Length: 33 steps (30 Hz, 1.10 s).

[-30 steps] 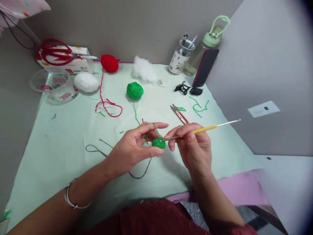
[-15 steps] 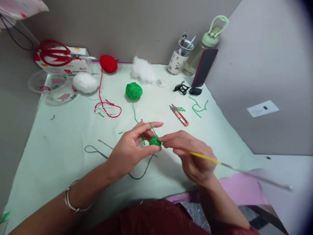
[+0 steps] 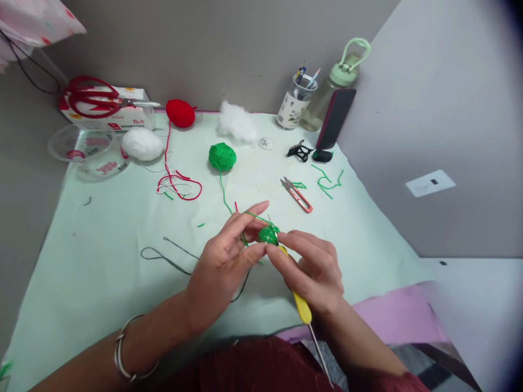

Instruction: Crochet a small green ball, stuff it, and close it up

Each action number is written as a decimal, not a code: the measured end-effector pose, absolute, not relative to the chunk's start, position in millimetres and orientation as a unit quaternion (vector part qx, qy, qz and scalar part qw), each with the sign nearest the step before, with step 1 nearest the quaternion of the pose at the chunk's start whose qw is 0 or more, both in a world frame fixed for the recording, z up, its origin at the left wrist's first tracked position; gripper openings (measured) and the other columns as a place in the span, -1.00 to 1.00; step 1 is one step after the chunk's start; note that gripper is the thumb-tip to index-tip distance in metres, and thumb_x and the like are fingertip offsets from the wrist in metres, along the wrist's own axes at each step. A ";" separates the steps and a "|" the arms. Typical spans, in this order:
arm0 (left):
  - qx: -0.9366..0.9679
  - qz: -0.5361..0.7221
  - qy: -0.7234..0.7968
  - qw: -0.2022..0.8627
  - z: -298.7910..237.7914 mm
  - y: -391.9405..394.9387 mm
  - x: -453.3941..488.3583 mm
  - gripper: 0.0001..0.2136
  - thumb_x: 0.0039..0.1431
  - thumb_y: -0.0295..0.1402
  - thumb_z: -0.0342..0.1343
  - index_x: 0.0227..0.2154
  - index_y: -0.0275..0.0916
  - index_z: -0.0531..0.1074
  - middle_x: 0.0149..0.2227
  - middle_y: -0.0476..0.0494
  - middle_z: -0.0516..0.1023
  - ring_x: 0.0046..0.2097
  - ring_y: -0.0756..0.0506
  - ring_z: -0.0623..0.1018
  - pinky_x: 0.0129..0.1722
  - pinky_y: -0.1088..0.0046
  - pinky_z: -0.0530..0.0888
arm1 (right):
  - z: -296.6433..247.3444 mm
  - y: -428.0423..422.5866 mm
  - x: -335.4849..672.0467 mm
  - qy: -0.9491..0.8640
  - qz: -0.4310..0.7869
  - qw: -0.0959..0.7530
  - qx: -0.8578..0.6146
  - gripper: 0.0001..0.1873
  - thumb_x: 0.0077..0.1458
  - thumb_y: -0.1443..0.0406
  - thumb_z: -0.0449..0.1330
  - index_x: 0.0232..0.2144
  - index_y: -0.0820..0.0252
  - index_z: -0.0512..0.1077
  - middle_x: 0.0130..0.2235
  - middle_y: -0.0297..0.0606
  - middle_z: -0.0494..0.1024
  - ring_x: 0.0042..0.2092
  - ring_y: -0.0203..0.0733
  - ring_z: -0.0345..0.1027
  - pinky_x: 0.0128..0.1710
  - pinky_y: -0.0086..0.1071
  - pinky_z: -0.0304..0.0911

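Note:
Between thumb and fingers, my left hand (image 3: 226,253) pinches a small green crochet piece (image 3: 267,235), with green yarn running over the raised index finger. My right hand (image 3: 310,267) grips a crochet hook (image 3: 301,307) by its yellow handle. The hook's slim metal tip lies at the piece's right edge, and its other metal end points down toward my lap. From my left hand the yarn trails back to a green yarn ball (image 3: 223,157). A dark cord (image 3: 171,264) lies looped on the table, partly under my left hand.
Thread snips (image 3: 297,196) lie right of centre beside green yarn scraps (image 3: 329,179). Along the back are a red yarn ball (image 3: 180,113), white yarn ball (image 3: 143,144), white stuffing (image 3: 237,121), a pen jar (image 3: 295,103), bottle (image 3: 333,90) and phone (image 3: 336,118). Red-handled scissors (image 3: 93,98) rest on a box.
My right hand has turned the crochet hook from pointing out to the right to a steep angle, its tip now at the green piece. Its fingers were pinching the piece's edge before.

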<state>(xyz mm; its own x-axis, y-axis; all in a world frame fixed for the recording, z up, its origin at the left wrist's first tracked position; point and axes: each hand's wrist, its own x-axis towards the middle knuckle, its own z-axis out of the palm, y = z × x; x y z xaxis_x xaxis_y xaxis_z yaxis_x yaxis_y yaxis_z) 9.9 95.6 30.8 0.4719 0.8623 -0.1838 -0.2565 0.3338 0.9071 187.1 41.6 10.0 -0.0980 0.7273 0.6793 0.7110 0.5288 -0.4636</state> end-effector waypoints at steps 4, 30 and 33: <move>0.295 0.299 0.289 0.860 31.7 104.9 8.2 -0.48 0.15 -0.29 0.40 0.20 -0.04 0.51 -0.13 -0.04 0.52 -0.08 -0.05 0.49 -0.02 0.41 0.41 | 17.9 40.3 193.8 -0.795 -0.113 0.416 -0.427 -0.48 0.13 0.54 0.34 0.05 -0.06 0.58 -0.01 -0.22 0.68 -0.05 -0.07 0.61 -0.15 -0.24 0.66; 0.396 0.401 0.379 0.734 23.8 97.8 18.0 -0.25 0.01 -0.49 0.44 0.29 -0.01 0.37 -0.16 0.01 0.39 -0.04 -0.05 0.43 0.13 0.40 0.37 | 8.3 49.6 172.6 -0.648 0.055 0.583 -0.487 -0.61 0.24 0.52 0.22 -0.03 -0.01 0.62 -0.22 -0.23 0.62 -0.20 -0.16 0.53 -0.30 -0.29 0.49; 0.312 0.372 0.355 0.799 25.0 95.3 19.6 -0.31 0.02 -0.46 0.45 0.25 -0.05 0.42 -0.13 -0.01 0.42 -0.05 -0.03 0.46 0.05 0.43 0.41 | 1.7 43.4 170.1 -0.694 -0.090 0.536 -0.472 -0.49 0.17 0.58 0.24 0.07 0.03 0.60 -0.13 -0.16 0.62 -0.09 -0.08 0.51 -0.22 -0.23 0.51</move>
<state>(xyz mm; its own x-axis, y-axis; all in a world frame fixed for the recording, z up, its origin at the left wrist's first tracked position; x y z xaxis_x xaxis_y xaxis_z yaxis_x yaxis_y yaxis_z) 19.6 95.3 25.0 0.4709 0.8159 -0.3354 -0.3720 0.5284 0.7631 170.1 43.4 1.7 0.0201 0.5590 0.8289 0.7515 0.5383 -0.3813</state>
